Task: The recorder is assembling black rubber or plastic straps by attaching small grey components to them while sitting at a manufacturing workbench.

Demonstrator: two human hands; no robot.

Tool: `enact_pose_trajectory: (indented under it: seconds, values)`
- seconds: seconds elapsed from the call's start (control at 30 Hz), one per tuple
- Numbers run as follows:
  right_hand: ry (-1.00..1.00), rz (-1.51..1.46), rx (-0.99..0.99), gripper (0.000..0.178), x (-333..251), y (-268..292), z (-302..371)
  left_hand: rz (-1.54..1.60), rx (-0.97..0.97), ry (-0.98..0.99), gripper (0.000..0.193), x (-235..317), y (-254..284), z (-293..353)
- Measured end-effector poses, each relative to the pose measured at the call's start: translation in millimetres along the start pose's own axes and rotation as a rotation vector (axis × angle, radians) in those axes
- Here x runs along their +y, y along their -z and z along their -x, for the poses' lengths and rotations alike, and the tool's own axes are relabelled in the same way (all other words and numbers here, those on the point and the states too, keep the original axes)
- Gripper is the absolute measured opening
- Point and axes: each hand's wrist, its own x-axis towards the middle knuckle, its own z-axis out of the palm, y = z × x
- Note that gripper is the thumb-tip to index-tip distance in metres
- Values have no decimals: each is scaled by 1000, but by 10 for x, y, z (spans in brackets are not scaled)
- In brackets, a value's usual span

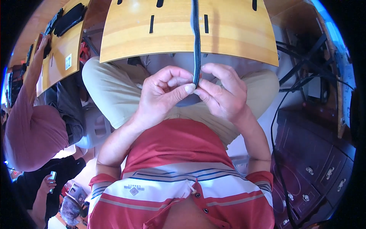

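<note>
A long, narrow dark strip point(196, 42) with pale lengthwise lines, like a zipper tape or woven band, runs from the top of the view over the table's near edge to my hands. My left hand point(162, 93) pinches its lower end between thumb and forefinger. Close against it, my right hand point(225, 91) has its thumb and fingertips on the same end from the other side, its forefinger bent above. Both hands are in front of the table, above my lap. The very tip of the strip is hidden by my fingers.
The wooden table point(126, 38) carries several short black pieces point(151, 24). At left, another person point(36, 133) works at a second table point(57, 68) with black items point(69, 19); a further person holds a phone point(52, 181). A black cable point(273, 126) and dark drawer cabinet point(309, 164) are at right.
</note>
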Motion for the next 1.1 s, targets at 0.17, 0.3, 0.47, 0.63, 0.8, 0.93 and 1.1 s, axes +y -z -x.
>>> enact_pose_trajectory:
  seconds: [0.17,0.3,0.47,0.63,0.8,0.93,1.1]
  values:
    - [53,10,45,36,20,20,-21,-49,-2,48,21,35,0,48]
    - [66,9,76,37,1,23,-32,-83,-9,32,23,55,-44,82]
    - [70,-4,86,37,-54,56,-41,-110,-9,-12,22,49,-50,100]
    - [71,-63,68,34,-77,42,-72,-141,-13,-15,19,89,-33,123]
    - [-38,-196,-85,27,-85,112,-142,-139,11,-29,18,99,-41,161]
    - [-94,-263,-42,23,-95,56,-160,-214,17,-71,16,131,-34,171]
    - [-128,-353,-24,20,-103,9,-190,-225,19,-104,16,148,11,171]
